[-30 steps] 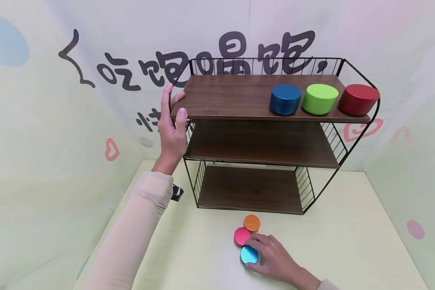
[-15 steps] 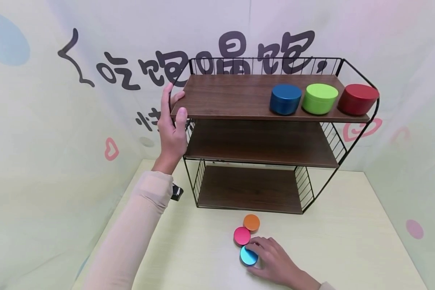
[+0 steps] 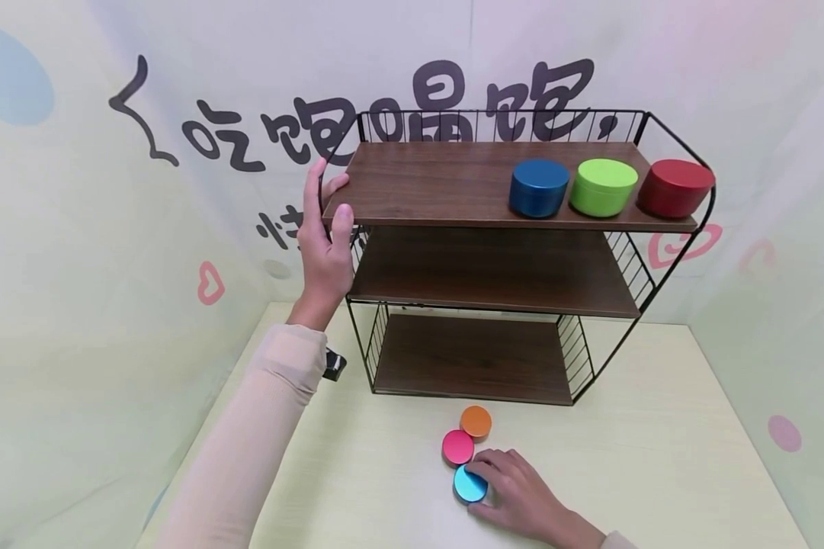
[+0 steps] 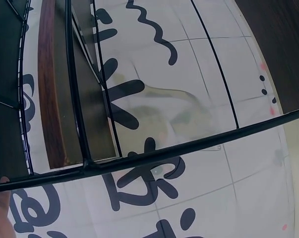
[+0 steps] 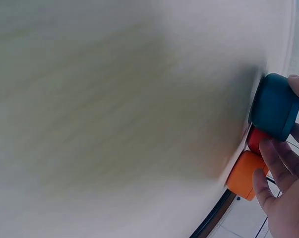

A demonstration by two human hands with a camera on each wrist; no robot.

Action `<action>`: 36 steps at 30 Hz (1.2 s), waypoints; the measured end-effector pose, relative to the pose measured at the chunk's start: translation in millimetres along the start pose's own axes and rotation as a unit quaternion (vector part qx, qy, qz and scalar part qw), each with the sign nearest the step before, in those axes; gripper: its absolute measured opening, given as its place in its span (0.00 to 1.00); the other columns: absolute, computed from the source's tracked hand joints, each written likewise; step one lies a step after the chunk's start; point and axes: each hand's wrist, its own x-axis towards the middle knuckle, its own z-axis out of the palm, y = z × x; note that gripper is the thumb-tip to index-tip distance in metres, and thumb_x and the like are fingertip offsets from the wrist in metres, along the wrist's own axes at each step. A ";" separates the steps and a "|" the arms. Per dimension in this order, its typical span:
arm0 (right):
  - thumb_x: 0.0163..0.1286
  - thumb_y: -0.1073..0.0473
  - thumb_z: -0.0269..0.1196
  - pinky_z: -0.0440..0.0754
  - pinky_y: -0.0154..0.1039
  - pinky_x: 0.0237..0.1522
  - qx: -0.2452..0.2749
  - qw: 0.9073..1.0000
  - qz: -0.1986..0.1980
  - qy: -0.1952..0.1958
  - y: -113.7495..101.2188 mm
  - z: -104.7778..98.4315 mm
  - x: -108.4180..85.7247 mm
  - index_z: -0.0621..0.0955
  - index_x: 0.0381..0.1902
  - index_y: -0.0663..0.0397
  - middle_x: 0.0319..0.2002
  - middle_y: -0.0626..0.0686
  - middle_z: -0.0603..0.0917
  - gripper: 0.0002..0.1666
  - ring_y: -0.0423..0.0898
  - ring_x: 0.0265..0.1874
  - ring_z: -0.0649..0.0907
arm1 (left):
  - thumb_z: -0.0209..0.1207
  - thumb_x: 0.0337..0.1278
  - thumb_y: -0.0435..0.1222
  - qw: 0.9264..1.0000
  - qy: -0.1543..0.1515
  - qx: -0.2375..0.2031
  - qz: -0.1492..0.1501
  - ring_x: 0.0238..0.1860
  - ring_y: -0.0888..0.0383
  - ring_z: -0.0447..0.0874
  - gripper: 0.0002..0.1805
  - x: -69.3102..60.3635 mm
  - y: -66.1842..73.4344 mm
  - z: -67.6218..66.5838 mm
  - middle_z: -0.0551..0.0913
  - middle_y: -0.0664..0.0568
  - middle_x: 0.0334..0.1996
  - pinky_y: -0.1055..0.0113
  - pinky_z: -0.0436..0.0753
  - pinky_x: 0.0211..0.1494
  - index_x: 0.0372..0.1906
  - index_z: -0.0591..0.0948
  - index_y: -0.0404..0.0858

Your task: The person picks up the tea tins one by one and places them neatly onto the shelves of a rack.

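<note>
Plainly, the left hand [image 3: 325,248] gripped the rack [image 3: 439,183] near its top; the right hand [image 3: 517,492] pinched the light-blue tin [image 3: 469,485] on the table [image 3: 377,465]. Only the head view showed the shelved green tin [image 3: 602,189].

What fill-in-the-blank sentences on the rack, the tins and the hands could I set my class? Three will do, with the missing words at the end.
1. The dark blue tin, green tin and red tin stand on the rack's ____ shelf.
2. The left hand holds the rack, which has ____ shelves.
3. Of the light blue tin at the right hand, the pink tin and the orange tin, the ____ one is nearest the rack.

Missing words: top; three; orange.
</note>
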 end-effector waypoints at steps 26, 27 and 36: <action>0.48 0.43 0.77 0.82 0.43 0.43 -0.016 0.994 -0.103 -0.036 -6.0 -45.1 34.3 0.85 0.51 0.48 0.47 0.48 0.84 0.32 0.43 0.44 0.82 | 0.47 0.68 0.42 1.000 -0.006 0.009 0.007 0.54 0.56 0.79 0.32 -1.4 -39.2 -3.1 0.80 0.44 0.59 0.66 0.71 0.54 0.74 0.63 0.37; 0.49 0.43 0.77 0.82 0.42 0.42 -0.015 0.993 -0.108 -0.035 -5.8 -47.6 36.6 0.85 0.51 0.48 0.46 0.48 0.84 0.32 0.42 0.43 0.82 | 0.47 0.68 0.42 1.000 -0.006 0.008 0.009 0.53 0.57 0.79 0.32 -1.3 -40.8 -3.3 0.80 0.46 0.59 0.67 0.71 0.53 0.74 0.63 0.38; 0.59 0.39 0.70 0.81 0.41 0.42 -0.032 0.988 -0.151 -0.017 -3.8 -74.4 58.6 0.85 0.50 0.50 0.45 0.48 0.83 0.28 0.42 0.40 0.82 | 0.47 0.68 0.43 1.000 -0.011 0.000 0.016 0.51 0.56 0.79 0.31 -0.7 -42.4 -4.5 0.80 0.47 0.59 0.66 0.71 0.53 0.74 0.63 0.40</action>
